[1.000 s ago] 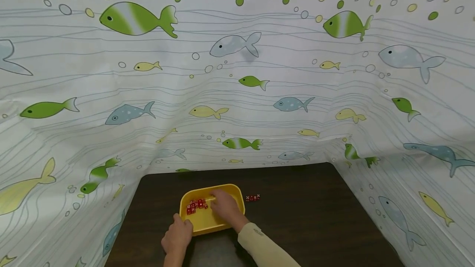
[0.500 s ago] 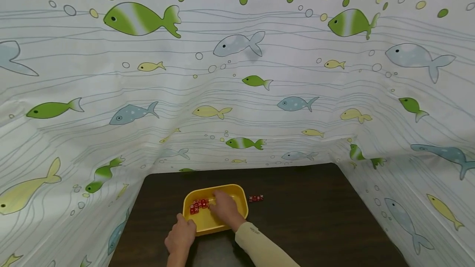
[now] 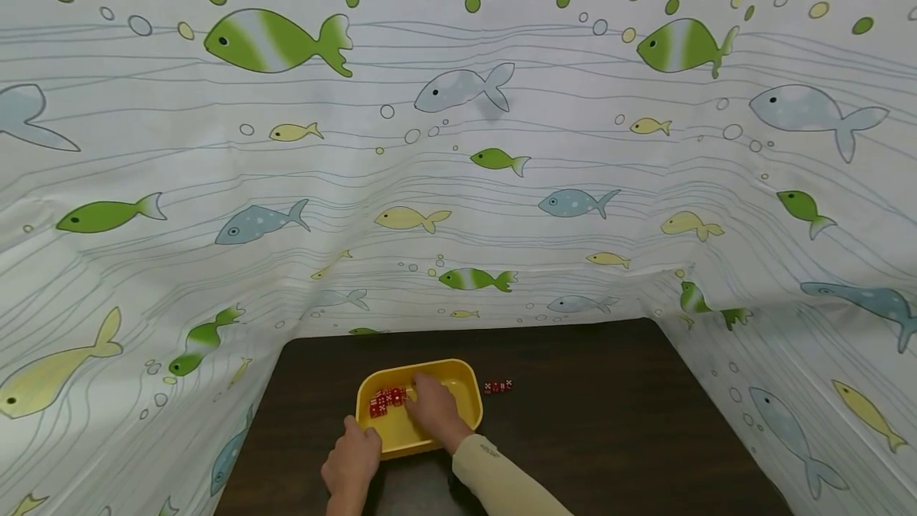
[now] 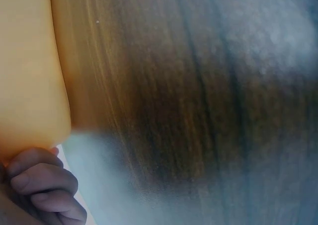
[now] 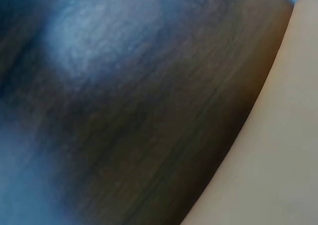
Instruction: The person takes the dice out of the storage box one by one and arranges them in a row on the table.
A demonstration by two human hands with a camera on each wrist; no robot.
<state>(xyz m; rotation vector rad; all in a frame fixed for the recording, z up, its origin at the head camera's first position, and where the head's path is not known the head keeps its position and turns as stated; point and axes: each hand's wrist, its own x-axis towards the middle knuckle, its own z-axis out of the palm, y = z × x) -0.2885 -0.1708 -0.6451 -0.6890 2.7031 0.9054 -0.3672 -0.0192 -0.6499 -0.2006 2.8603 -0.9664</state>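
Observation:
A shallow yellow tray (image 3: pixel 408 443) sits on the dark table, with several red dice (image 3: pixel 387 400) grouped in its left part. My left hand (image 3: pixel 353 456) grips the tray's front left corner, thumb over the rim. In the left wrist view, curled fingers (image 4: pixel 47 178) show against the tray's wall (image 4: pixel 30 76). Inside the tray, my right hand (image 3: pixel 435 408) reaches down with its fingertips at the right end of the dice group. The back of the hand hides part of its fingers, and I cannot tell whether a die is pinched there.
Just outside the tray's right edge, several red dice stand in a short row (image 3: pixel 497 386) on the dark wooden table (image 3: pixel 609 420). A white curtain printed with fish (image 3: pixel 501 245) surrounds the table at the back and sides.
My right fingertips have shifted slightly left, up to the dice group in the tray. The left hand keeps its grip on the corner. The whole head view has shifted a little.

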